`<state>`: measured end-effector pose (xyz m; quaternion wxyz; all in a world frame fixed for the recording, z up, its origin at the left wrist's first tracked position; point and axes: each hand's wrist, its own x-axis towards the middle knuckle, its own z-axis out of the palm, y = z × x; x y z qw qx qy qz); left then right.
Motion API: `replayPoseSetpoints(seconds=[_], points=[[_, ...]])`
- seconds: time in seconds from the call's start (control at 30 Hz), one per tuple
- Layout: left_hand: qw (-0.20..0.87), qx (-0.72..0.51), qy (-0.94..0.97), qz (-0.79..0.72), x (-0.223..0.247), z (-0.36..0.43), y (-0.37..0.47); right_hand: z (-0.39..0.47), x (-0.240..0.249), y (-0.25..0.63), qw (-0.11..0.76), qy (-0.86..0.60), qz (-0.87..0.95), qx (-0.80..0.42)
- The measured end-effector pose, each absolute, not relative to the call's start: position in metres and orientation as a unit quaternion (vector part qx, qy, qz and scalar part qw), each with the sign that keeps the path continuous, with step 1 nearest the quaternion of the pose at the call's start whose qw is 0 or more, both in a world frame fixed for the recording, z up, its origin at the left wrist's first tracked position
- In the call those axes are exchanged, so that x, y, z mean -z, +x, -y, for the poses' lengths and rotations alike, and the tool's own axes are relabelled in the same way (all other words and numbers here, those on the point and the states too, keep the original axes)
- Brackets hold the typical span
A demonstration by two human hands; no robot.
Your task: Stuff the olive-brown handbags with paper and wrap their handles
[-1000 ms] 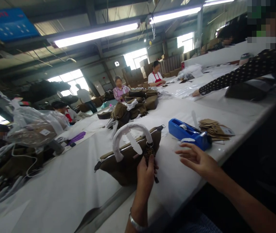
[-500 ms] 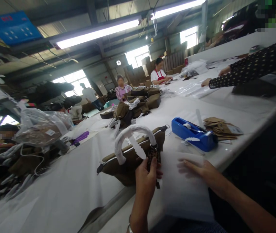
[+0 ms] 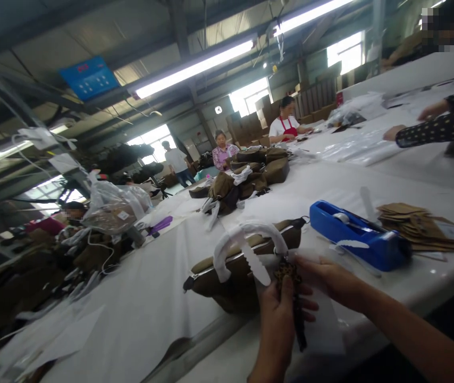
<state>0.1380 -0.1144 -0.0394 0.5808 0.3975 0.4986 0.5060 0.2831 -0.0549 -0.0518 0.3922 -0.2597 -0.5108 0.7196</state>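
An olive-brown handbag [image 3: 235,290] stands upright on the white table, its zip along the top and its handle [image 3: 230,242] wrapped in white material. My left hand [image 3: 280,308] is closed on a dark patterned tag that hangs from the handle's ring at the bag's right end. Close beside it, my right hand [image 3: 326,276] holds a thin white sheet [image 3: 322,324] against the bag, behind the tag. The fingertips of my right hand are partly hidden.
A blue tape dispenser [image 3: 354,234] and a stack of brown cards [image 3: 418,223] lie to the right. More brown bags [image 3: 246,181] are piled beyond. A person's dotted sleeve [image 3: 442,125] reaches in at the upper right; other people sit farther back.
My right hand has moved left with the white sheet, up to the bag and the tag. The whole view has shifted, so the bag and dispenser appear farther right.
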Motion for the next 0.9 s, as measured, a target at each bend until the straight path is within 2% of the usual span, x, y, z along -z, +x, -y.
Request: replayPoseSetpoints(seconds=[0.1, 0.2, 0.7, 0.8, 0.9], points=[[0.553, -0.521, 0.415, -0.501, 0.045, 0.11, 0.137, 0.047, 0.05, 0.278, 0.347, -0.193, 0.432, -0.81], [0.532, -0.529, 0.422, -0.509, 0.049, 0.107, 0.135, 0.042, 0.048, 0.276, 0.35, -0.178, 0.405, -0.826], [0.538, -0.524, 0.416, -0.513, 0.054, 0.102, 0.145, 0.045, 0.044, 0.275, 0.388, -0.255, 0.482, -0.743], [0.515, -0.502, 0.453, -0.527, 0.056, 0.102, 0.142, 0.045, 0.042, 0.275, 0.396, -0.269, 0.514, -0.712], [0.431, -0.46, 0.537, -0.561, 0.054, 0.111, 0.127, 0.044, 0.04, 0.277, 0.411, -0.259, 0.507, -0.712]])
